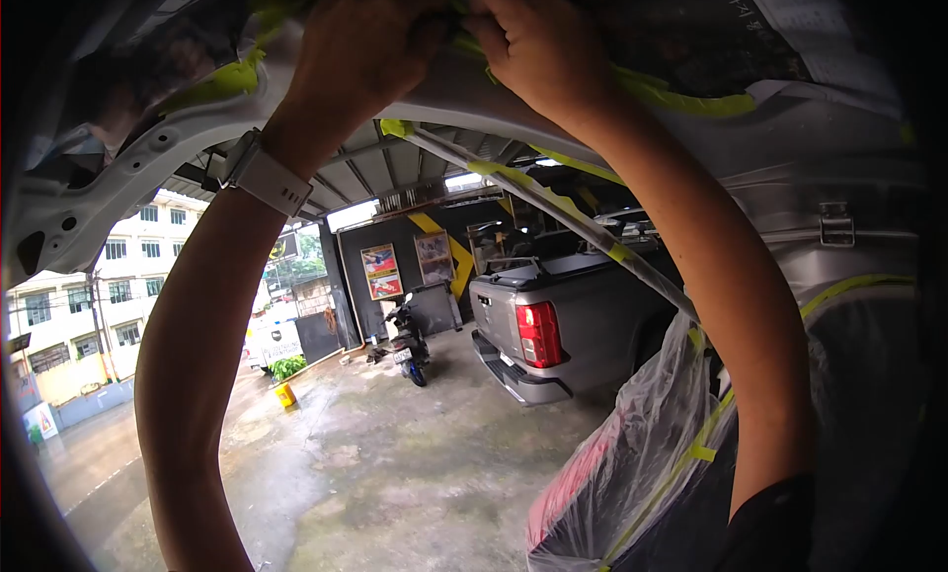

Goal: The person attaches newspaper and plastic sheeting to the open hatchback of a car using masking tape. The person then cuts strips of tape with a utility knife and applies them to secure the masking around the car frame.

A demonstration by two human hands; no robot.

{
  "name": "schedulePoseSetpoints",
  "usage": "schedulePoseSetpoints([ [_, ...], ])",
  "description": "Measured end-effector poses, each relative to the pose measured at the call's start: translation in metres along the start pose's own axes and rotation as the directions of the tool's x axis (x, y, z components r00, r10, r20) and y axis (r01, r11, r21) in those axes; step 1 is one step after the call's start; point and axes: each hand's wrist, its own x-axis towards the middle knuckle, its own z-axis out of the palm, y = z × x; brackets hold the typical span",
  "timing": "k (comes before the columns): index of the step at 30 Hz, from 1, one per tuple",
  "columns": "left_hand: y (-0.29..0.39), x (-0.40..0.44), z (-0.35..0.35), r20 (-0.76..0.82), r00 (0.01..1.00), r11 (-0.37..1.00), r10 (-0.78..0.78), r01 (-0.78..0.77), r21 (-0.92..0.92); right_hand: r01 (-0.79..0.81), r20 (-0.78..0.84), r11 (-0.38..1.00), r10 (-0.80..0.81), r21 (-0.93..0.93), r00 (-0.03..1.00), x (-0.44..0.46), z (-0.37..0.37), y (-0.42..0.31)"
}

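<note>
Both my arms reach up to the underside of a raised vehicle panel (pixel 464 113), lined with dark sheeting and edged with yellow-green masking tape (pixel 691 100). My left hand (pixel 380 43), with a watch (pixel 267 177) on its wrist, is closed at the top edge; its fingertips are in shadow. Close beside it, my right hand (pixel 541 50) has bent, pinched fingers at a bit of the tape that shows between the hands. What exactly lies under the fingertips is hard to see in the dark.
A taped strut (pixel 553 208) slants down to the right. Clear plastic sheeting (pixel 642 414) covers the vehicle's lower right. Behind are a grey pickup truck (pixel 528 325), a motorcycle (pixel 407 345) and a yellow container (pixel 285 395) on the wet concrete floor (pixel 395 473).
</note>
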Motion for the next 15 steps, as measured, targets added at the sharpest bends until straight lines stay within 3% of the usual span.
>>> schedulePoseSetpoints([
  [11,-0.0015,-0.0045,0.0029,-0.005,0.998,0.997,-0.056,0.056,0.044,0.038,-0.012,0.999,-0.037,0.032,0.999,-0.0060,-0.0014,0.0034],
  [15,-0.0036,-0.0041,-0.0002,0.012,1.000,0.998,-0.011,0.011,0.067,-0.002,0.038,0.999,0.001,0.040,0.999,-0.0051,-0.0051,0.0024],
])
